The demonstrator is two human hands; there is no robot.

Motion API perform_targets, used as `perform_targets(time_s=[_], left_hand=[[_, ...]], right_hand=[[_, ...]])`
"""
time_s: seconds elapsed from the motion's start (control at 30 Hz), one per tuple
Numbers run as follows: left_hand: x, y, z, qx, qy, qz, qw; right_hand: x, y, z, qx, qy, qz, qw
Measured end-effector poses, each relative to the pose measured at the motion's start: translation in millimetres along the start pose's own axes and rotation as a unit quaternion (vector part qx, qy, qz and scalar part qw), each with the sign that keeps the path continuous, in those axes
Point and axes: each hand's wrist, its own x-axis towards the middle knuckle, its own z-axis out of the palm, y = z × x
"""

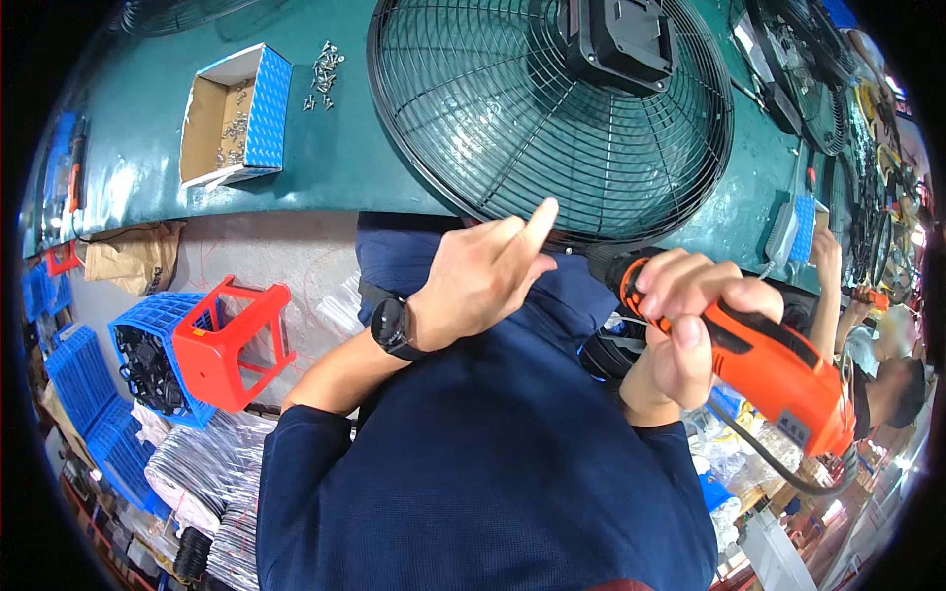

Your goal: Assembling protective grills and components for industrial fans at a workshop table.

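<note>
A round black wire fan grille (pixel 473 128) lies on the green table, with a black motor housing (pixel 631 49) at its centre. My right hand (pixel 690 315) is wrapped round an orange and black electric screwdriver (pixel 778 374), whose nose points left at the grille's near rim. A small shiny spot shows by that nose; I cannot tell whether it is a screw. Close to the same rim is my left hand (pixel 473 281), index finger stretched out and thumb apart, the other fingers partly curled. Nothing shows in it. A black watch (pixel 392 327) circles my left wrist.
An open blue-and-white cardboard box (pixel 266 118) holding screws stands at the left, beside loose screws (pixel 325 74). A red stool (pixel 210 360) and blue crate (pixel 148 315) are below left. At the right, another person's hand (pixel 828 258) is near a small blue box (pixel 804 229).
</note>
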Motion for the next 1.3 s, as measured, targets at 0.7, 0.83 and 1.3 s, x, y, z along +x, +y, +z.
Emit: perform_targets(time_s=[0.7, 0.83, 1.3], left_hand=[[-4.8, 2.0, 26.2, 0.018, 0.059, 0.028, 0.998], [-5.7, 1.6, 27.4, 0.013, 0.06, 0.028, 0.998], [-7.1, 2.8, 26.4, 0.014, 0.04, 0.009, 0.999]], right_hand=[[-6.0, -0.7, -2.4, 0.022, 0.066, 0.002, 0.998], [-6.4, 4.0, -10.1, 0.035, 0.003, -0.004, 0.999], [-4.5, 2.6, -8.1, 0.008, -0.022, 0.008, 1.0]])
